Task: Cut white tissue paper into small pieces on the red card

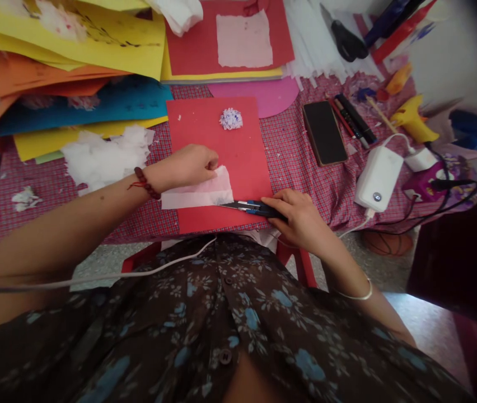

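Note:
A thin, folded piece of white tissue paper (199,197) lies across the lower part of a red sheet of paper (217,148), its left end past the sheet's edge. My left hand (192,165), fingers curled, grips the tissue's upper edge. In my right hand (295,215) is a slim black and blue cutter knife (255,207). Its dark tip points left and touches the tissue near the fold; whether it has cut in is too small to tell. A white and purple speckled paper pom-pom (230,118) sits near the top of the red sheet.
Left, a pile of white tissue (108,157) lies below stacked coloured paper (96,50). A phone (326,133), pens (356,120) and a white power bank (379,178) with cables are to the right. Black-handled scissors (350,42) lie at the back. A cable (96,280) crosses my lap.

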{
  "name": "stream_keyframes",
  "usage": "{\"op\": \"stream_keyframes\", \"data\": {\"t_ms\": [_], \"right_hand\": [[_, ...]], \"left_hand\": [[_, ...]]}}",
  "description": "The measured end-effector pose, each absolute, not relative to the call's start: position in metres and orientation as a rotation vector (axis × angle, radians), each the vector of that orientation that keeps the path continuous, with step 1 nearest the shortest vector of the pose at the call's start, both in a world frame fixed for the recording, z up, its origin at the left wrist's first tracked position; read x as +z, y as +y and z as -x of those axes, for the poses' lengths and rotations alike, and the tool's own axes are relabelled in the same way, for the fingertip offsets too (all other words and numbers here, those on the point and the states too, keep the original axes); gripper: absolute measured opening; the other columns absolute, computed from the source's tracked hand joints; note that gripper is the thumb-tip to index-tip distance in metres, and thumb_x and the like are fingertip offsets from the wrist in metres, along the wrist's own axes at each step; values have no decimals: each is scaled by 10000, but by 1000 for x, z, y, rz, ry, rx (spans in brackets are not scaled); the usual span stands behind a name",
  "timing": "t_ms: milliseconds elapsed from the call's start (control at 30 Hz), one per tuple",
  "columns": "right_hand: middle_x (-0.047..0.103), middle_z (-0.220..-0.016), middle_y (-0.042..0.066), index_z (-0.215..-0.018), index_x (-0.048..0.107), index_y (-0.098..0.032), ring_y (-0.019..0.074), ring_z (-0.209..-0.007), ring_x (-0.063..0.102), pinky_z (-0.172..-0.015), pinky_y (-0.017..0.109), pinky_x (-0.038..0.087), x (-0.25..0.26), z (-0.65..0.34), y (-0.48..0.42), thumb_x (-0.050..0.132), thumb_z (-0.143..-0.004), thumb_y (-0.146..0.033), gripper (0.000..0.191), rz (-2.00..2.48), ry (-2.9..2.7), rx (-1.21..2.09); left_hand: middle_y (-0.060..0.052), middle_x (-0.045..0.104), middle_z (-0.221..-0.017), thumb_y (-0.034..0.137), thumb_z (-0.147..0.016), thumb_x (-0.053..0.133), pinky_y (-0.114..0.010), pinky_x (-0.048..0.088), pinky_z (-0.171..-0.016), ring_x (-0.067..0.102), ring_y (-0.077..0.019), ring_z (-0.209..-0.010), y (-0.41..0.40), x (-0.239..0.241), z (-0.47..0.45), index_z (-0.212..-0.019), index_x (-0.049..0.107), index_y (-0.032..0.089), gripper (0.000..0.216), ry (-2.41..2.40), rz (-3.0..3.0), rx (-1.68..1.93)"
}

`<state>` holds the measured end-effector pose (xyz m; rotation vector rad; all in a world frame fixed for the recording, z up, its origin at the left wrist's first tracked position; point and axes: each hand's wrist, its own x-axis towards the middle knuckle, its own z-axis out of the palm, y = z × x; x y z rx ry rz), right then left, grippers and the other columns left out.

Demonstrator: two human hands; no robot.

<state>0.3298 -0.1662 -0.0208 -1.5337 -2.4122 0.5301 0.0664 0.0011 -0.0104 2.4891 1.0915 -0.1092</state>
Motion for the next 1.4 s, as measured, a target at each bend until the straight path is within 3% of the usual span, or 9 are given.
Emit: {"op": "stream_keyframes", "data": {"t_ms": [333, 500, 700, 800, 900, 1033, 1167, 1400], "right_hand": [[636, -1076, 120, -1300, 617, -205, 303, -1004, 584, -826, 438, 416, -12, -365, -167, 583, -911, -200, 391, 1623, -2370, 439], [639, -1111, 132, -1307, 619, -208, 323, -1018, 580, -809, 446, 406, -12, -378, -163, 571, -899, -187, 411, 1683, -2402, 382], [634, -1145, 129, -1319, 616, -199, 314, -1039, 578, -822, 435, 396, -17, -384, -161, 572, -905, -190, 417, 1670, -2405, 398], [633, -1157, 130, -1322, 615, -203, 312, -1041, 574, -826, 437, 393, -19, -385, -162, 570, -909, -196, 416, 1666, -2396, 403], [637, -1146, 120, -1326, 612, -211, 308, -1042, 574, -836, 439, 387, -18, -385, -161, 567, -913, -198, 416, 1662, -2387, 435], [638, -1128, 114, -1326, 614, -226, 302, -1032, 576, -834, 438, 385, -17, -385, -160, 568, -914, -197, 415, 1661, -2381, 461], [637, -1119, 109, -1319, 619, -221, 298, -1031, 577, -832, 436, 386, -16, -385, -159, 575, -916, -201, 406, 1657, -2398, 449], [639, -1117, 110, -1322, 617, -222, 297, -1015, 585, -832, 435, 393, -18, -381, -154, 576, -909, -182, 417, 1600, -2427, 445]], "left_hand": [[-38, 644, -607, 214, -732, 526, -303, 361, -545, 543, -163, -563, -15, -13, -107, -628, 619, 183, 143, 1050, -2374, 83], [-61, 675, -693, 228, -788, 523, -333, 431, -595, 601, -199, -636, -16, -13, -131, -738, 671, 173, 166, 1070, -2421, 93], [-185, 672, -1099, 343, -930, 479, -503, 478, -891, 611, -368, -1082, -31, -8, -122, -1128, 665, 147, 335, 1136, -2698, 197], [-162, 626, -1285, 444, -953, 472, -543, 354, -1093, 535, -359, -1247, -40, -13, -113, -1315, 589, 199, 452, 846, -2802, 183], [-151, 460, -1521, 490, -964, 461, -562, 176, -1199, 389, -333, -1415, -45, -25, -109, -1462, 444, 204, 575, 602, -2886, 129], [-148, 365, -1590, 477, -981, 442, -551, 172, -1204, 311, -321, -1468, -47, -42, -108, -1500, 384, 204, 589, 595, -2871, 119], [-136, 425, -1553, 360, -1010, 375, -515, 222, -1198, 353, -309, -1441, -46, -48, -109, -1467, 432, 182, 494, 696, -2836, 163], [-135, 449, -1528, 337, -1016, 326, -521, 257, -1184, 364, -303, -1421, -41, -46, -108, -1439, 468, 171, 476, 678, -2752, 183]]}}
